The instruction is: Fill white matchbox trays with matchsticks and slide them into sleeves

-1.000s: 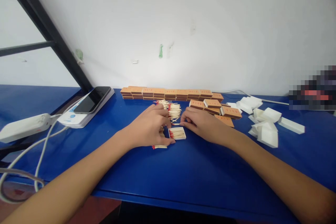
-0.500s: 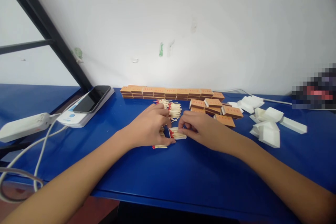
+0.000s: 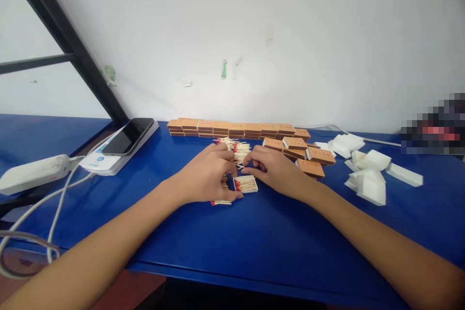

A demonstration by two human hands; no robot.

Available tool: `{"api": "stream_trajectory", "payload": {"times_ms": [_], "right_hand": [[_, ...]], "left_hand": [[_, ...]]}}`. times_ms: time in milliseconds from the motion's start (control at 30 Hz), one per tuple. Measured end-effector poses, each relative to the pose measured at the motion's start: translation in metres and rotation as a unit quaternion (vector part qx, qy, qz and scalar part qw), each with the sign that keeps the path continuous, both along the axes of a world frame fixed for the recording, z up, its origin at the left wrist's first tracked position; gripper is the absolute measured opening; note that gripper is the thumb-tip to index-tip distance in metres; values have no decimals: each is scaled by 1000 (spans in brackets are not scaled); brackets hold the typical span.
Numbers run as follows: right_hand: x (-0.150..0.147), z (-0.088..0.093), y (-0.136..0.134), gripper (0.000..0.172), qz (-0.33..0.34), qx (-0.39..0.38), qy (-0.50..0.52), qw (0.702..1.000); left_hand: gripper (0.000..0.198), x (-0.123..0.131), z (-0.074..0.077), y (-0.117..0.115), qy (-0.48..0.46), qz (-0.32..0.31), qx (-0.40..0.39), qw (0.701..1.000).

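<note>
A small white matchbox tray [image 3: 256, 185] lies on the blue table, with red-tipped matches [image 3: 246, 184] inside it. My left hand [image 3: 212, 174] curls around the tray's left end, thumb at the near corner and fingers at the far one. Just above the tray's right side is my right hand [image 3: 271, 169], its thumb and forefinger drawn together beside the loose match pile [image 3: 240, 151]. Whatever is between those fingertips is too small to make out. More loose matches [image 3: 221, 202] lie under and beside my left hand, partly hidden.
Stacked orange matchboxes [image 3: 228, 128] line the wall. Several loose matchboxes [image 3: 310, 168] lie right of my right hand, and white empty trays [image 3: 370, 181] farther right. On the left are a phone [image 3: 129, 136] on a white device, a power strip [image 3: 34, 174] and cables.
My right hand has lifted off the tray and shifted up and left to the match pile, uncovering the tray's right end. My left hand has stayed in place.
</note>
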State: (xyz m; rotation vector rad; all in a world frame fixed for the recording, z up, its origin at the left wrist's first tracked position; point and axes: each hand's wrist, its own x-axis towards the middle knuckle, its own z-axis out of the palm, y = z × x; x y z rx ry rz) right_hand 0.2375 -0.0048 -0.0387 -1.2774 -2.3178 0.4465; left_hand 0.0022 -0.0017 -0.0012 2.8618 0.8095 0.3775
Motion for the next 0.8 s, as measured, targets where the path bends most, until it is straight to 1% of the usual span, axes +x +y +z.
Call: {"api": "stream_trajectory", "payload": {"times_ms": [200, 333, 467, 633, 700, 800], "right_hand": [[2, 2, 0, 19, 1, -12, -8, 1000], [8, 5, -2, 20, 1, -11, -1, 1000], [17, 13, -1, 19, 8, -24, -12, 1000], [27, 24, -1, 22, 32, -56, -35, 997], [27, 23, -2, 23, 33, -56, -38, 997], [25, 17, -2, 21, 35, -42, -51, 997]], "left_hand": [[36, -1, 0, 0, 0, 7, -3, 1000], [38, -1, 0, 1, 6, 7, -2, 1000], [38, -1, 0, 1, 7, 5, 1, 1000], [36, -1, -1, 0, 2, 3, 0, 1000], [37, 0, 0, 0, 2, 4, -3, 1000], [37, 0, 0, -1, 8, 8, -2, 1000]]}}
